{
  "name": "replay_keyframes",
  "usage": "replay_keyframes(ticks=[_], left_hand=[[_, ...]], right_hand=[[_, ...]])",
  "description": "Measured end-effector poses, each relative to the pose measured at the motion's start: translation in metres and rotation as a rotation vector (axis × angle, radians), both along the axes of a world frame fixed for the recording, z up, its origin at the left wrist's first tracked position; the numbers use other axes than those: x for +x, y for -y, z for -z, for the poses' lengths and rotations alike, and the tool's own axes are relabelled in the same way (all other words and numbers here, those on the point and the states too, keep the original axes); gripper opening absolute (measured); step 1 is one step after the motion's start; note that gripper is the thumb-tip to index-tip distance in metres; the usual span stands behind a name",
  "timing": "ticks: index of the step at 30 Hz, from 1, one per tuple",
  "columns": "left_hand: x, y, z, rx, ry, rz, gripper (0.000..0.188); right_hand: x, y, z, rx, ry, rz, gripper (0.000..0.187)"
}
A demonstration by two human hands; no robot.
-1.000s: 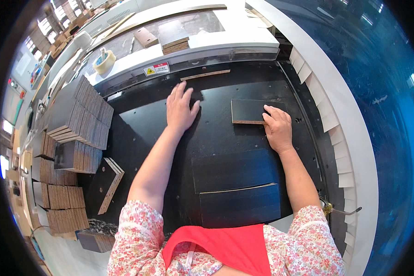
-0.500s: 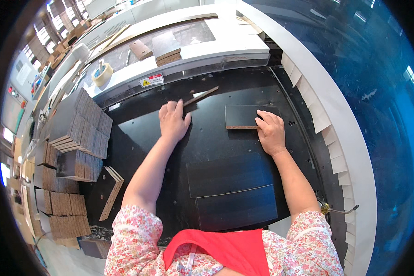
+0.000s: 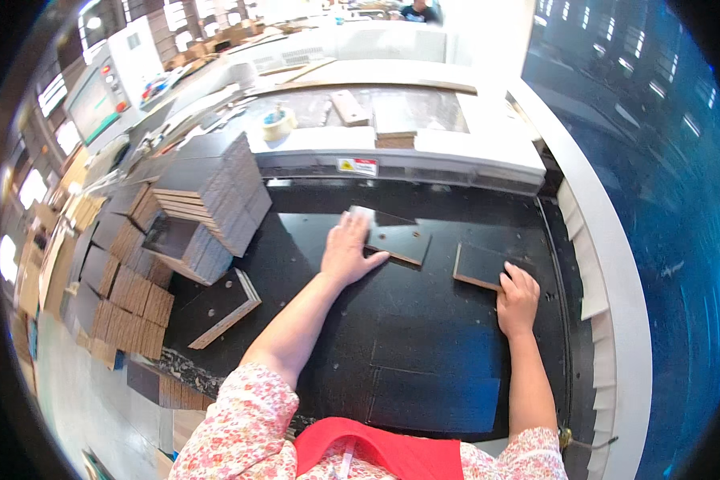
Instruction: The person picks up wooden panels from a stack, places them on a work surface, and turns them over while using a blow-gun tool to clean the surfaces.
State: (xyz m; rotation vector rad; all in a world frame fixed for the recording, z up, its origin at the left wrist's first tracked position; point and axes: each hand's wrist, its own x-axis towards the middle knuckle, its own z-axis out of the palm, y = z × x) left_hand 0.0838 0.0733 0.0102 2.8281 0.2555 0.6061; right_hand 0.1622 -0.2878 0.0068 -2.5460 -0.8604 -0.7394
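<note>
My left hand [image 3: 349, 250] lies with its thumb and fingers apart at the left side of a dark rectangular board with small holes [image 3: 402, 242]. That board rests nearly flat on the black work surface [image 3: 312, 320]. To the right, the fingers of my right hand [image 3: 520, 301] are closed on the near right part of a second dark board [image 3: 482, 264], whose brown particleboard edge shows. The underside of this grip is hidden. A gap separates the two boards.
Stacked dark boards [image 3: 208, 188] stand at the left, beside a few angled ones [image 3: 220, 312]. Two dark panels [image 3: 436, 392] lie near my body. A white ledge [image 3: 480, 148] carries a tape roll [image 3: 278, 124] at the back. A pleated white skirt [image 3: 588, 272] borders the right.
The board by my left hand has gone from tilted on edge to nearly flat. My right hand stays at its board. The whole view has shifted, bringing more of the far room in.
</note>
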Motion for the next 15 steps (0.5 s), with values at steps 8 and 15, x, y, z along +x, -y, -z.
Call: replay_keyframes(ticks=[8, 15], left_hand=[[-0.013, 0.010, -0.001, 0.034, 0.044, 0.022, 0.057], [-0.072, 0.029, 0.004, -0.044, 0.104, -0.032, 0.052]], right_hand=[[0.008, 0.000, 0.009, 0.016, 0.032, -0.019, 0.027], [0.005, 0.005, 0.014, 0.022, 0.056, -0.014, 0.026]])
